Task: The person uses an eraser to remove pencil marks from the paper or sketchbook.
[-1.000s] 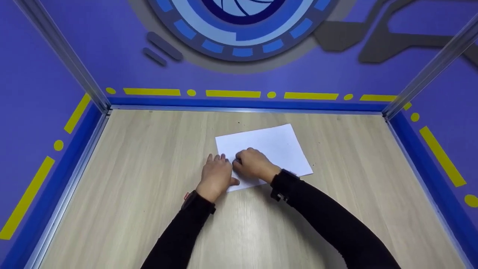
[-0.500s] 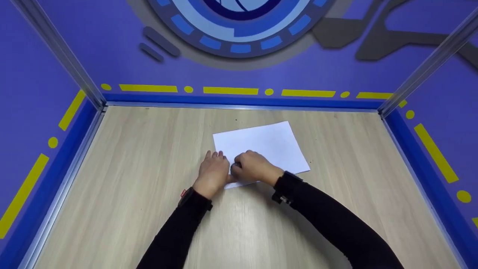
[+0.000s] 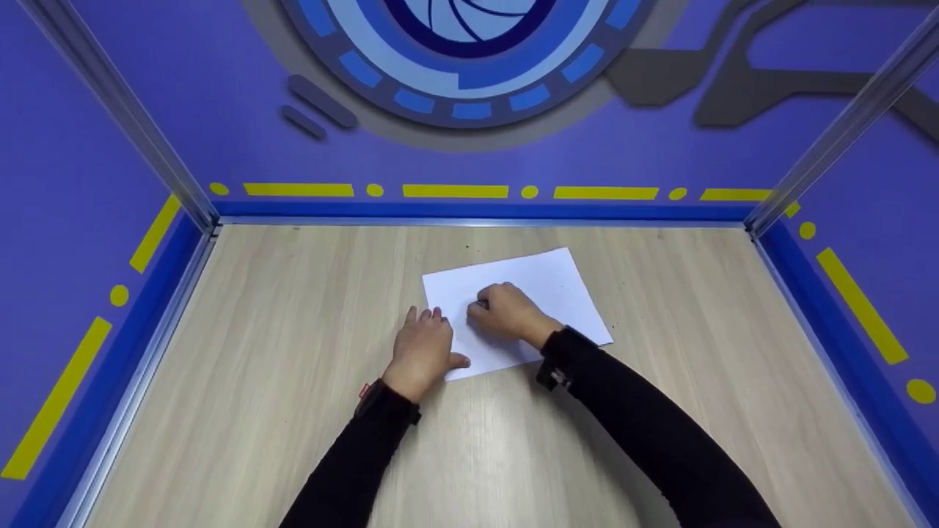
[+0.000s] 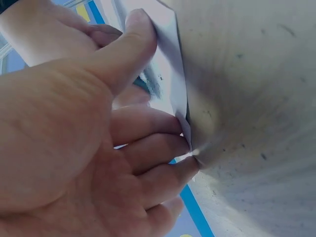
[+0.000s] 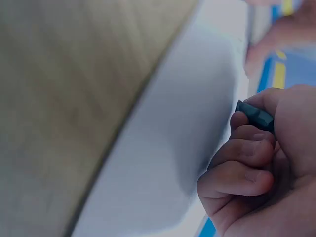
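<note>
A white sheet of paper lies slightly turned on the wooden table. My left hand rests on its left edge, fingers nearly straight and thumb spread over the sheet. In the left wrist view, the left fingertips meet the paper's edge. My right hand is curled over the middle of the sheet. It grips a small dark green block, whose end shows between thumb and fingers in the right wrist view; the rest is hidden in the fist. Small dark marks or crumbs appear on the paper in the left wrist view.
Blue-purple printed panels with yellow dashes enclose the table at the back and both sides. Metal rails run along the panels' feet. Tiny dark specks dot the tabletop.
My right hand was close beside the left thumb half a second ago; it has moved away, rightward and farther up the sheet. The left hand stays on the paper. The head view has tilted slightly.
</note>
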Available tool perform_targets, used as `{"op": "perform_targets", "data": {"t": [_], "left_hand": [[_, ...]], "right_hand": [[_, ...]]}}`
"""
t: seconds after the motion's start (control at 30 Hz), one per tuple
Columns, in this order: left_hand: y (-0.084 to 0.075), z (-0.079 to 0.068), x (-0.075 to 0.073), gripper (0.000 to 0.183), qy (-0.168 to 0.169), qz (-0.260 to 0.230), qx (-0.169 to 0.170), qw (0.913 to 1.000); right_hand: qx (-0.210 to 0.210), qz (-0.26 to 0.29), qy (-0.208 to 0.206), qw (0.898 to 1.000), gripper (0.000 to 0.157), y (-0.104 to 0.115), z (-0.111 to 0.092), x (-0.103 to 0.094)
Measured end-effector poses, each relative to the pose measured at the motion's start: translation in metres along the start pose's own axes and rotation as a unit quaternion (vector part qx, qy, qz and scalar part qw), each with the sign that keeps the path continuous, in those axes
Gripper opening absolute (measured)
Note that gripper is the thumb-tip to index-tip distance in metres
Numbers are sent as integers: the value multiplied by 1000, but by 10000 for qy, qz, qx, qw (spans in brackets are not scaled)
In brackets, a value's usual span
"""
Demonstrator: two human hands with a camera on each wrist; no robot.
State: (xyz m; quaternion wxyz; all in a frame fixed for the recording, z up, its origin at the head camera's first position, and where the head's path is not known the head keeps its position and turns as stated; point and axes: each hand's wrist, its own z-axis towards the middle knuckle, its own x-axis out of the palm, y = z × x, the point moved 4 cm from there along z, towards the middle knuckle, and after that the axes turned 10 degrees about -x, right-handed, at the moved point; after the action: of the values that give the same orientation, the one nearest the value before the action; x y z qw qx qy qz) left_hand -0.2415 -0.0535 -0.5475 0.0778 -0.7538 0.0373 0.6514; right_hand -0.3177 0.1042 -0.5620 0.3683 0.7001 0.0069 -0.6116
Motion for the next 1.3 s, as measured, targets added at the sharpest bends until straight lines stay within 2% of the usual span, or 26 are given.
{"op": "perform_targets", "data": {"t": [0.03,0.17,0.23,0.27,0.3,0.4,0.53,0.6,0.7,0.87,0.97,1.13,1.2,1.3], "left_hand": [[0,-1,1,89,-12,21,-1,10000],[-3,-2,0,88,37,149,-2,9999],[-6,-1,-1,89,103,101,-13,9999],[-7,0,0,90,123,50,-14,9999],[-8,1,0,92,147,-7,-12,9999],[-12,3,8,97,220,-139,34,9997],[-16,4,15,100,222,-56,80,9997],[-16,4,15,100,196,58,81,9998],[-15,5,14,101,163,308,79,9994],[-14,6,9,103,196,573,66,9981],[-14,6,6,104,313,565,45,9979],[-15,6,8,104,537,407,9,9977],[-15,6,10,104,529,327,-11,9981],[-12,5,13,103,454,237,-24,9987]], "right_hand": [[-108,137,-126,9998,38,-16,0,1],[46,285,-240,9993,43,-34,-7,-23],[252,190,-141,9994,44,-42,-7,-34],[493,105,29,9987,44,-33,-9,-44],[602,32,154,9981,44,-34,-8,-46],[741,-46,605,9954,46,-33,0,-39],[431,21,1050,9935,45,-18,16,-19],[381,52,1111,9931,39,-14,22,-11],[592,123,1005,9931,30,-18,26,-10],[1057,264,735,9913,34,-54,20,-34],[1304,419,665,9883,42,-83,10,-53],[1743,422,504,9825,42,-127,-12,-80],[1859,336,492,9808,41,-138,-17,-85],[1872,139,421,9813,31,-137,-22,-85]]}}
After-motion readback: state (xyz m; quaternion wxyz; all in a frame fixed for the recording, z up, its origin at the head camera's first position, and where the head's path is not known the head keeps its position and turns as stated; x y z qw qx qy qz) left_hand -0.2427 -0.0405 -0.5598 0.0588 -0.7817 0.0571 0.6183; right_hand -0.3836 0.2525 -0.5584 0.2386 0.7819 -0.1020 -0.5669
